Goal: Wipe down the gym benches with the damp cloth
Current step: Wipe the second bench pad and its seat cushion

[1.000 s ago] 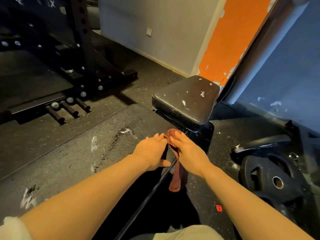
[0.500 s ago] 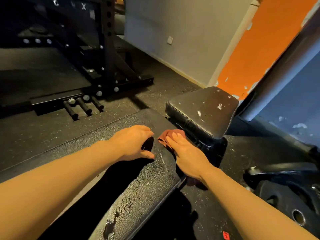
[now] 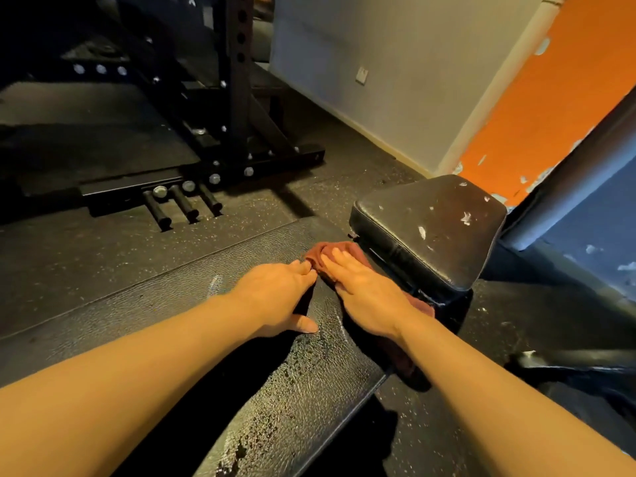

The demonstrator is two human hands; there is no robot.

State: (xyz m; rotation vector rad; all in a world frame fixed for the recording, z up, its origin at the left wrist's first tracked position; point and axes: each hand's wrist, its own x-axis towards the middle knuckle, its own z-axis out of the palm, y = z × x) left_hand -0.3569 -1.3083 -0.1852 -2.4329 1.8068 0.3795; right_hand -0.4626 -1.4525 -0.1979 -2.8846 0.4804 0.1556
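Observation:
A long black bench pad (image 3: 179,304) runs from the lower left toward the middle, its near surface cracked and wet-looking. A reddish-brown cloth (image 3: 321,254) lies at its far right end and hangs down over the right edge. My right hand (image 3: 364,294) presses flat on the cloth with straight fingers. My left hand (image 3: 278,297) rests on the pad beside it, fingertips touching the cloth's left fold. Just beyond sits the separate black seat pad (image 3: 430,228), flecked with white marks.
A black power rack (image 3: 237,98) with several floor pegs (image 3: 182,204) stands at the back left. Weight plates (image 3: 585,366) lie on the rubber floor at the right. A grey wall (image 3: 395,63) and an orange wall (image 3: 550,98) close off the back.
The view has lifted and the cloth, earlier hanging off the bench's side, now lies on the pad's end. My left hand moved right to touch the cloth; my right hand flattened on it.

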